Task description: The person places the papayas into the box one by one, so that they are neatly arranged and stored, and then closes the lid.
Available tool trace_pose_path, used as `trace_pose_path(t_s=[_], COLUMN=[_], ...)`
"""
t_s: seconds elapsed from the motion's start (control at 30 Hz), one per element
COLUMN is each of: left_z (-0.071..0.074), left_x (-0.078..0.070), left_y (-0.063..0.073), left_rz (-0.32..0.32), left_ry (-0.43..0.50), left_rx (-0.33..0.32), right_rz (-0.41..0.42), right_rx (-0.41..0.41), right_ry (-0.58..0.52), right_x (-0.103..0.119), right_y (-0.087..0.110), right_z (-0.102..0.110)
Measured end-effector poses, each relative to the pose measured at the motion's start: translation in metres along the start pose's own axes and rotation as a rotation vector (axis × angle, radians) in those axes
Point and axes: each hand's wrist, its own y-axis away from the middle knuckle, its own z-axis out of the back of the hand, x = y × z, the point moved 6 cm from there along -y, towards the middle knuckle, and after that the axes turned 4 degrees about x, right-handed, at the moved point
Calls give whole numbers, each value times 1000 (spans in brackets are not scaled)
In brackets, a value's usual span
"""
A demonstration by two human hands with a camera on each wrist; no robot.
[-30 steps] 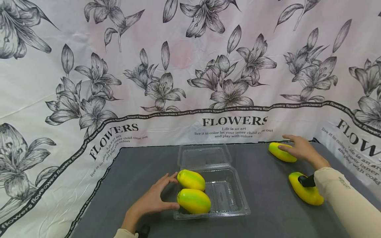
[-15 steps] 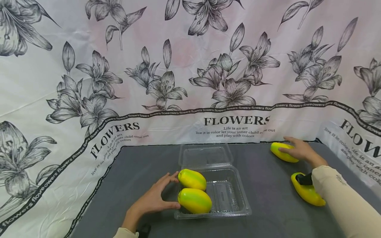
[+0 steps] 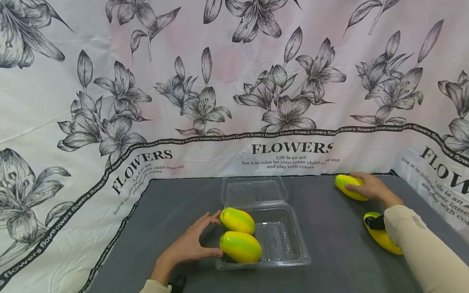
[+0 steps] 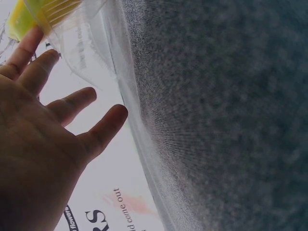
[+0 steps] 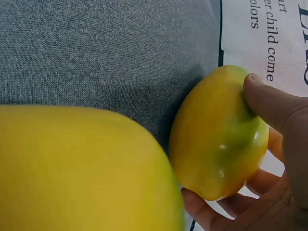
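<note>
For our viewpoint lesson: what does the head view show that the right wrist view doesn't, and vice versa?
Only the head view: the left hand, the clear container with its open lid, and the two fruits inside it.

Only the right wrist view: several fingers, hidden from the head, around the held fruit.

Both: the right hand, that held fruit, another fruit, the gray cloth and the printed backdrop.

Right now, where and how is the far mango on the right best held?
Probably around the plump middle of the far mango, coming from the right: it is oblong and lies lengthwise, so gripping across its narrower width should suit, and the right hand is on that side.
</note>
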Motion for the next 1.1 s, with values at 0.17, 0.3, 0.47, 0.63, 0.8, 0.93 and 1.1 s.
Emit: trace_pose_path(t_s=[0.17, 0.3, 0.47, 0.63, 0.8, 0.93, 1.1], left_z=[0, 0, 0, 0, 0, -1, -1], left_x=[0, 1, 1, 0, 0, -1, -2], left_y=[0, 0, 1, 1, 0, 1, 0], left_rz=[1, 4, 6, 3, 0, -1, -8], left_ry=[-1, -3, -1, -3, -4, -1, 1], left_rx=[-7, -6, -8, -9, -3, 2, -1], right_rz=[-3, 12, 43, 60, 67, 95, 133], right_rx=[4, -1, -27, -48, -57, -72, -105], right_ry=[-6, -12, -17, -28, -42, -53, -68], right_x=[1, 2, 8, 15, 22, 33, 46], right_y=[3, 5, 5, 6, 7, 10, 12], right_z=[1, 1, 3, 5, 5, 5, 6])
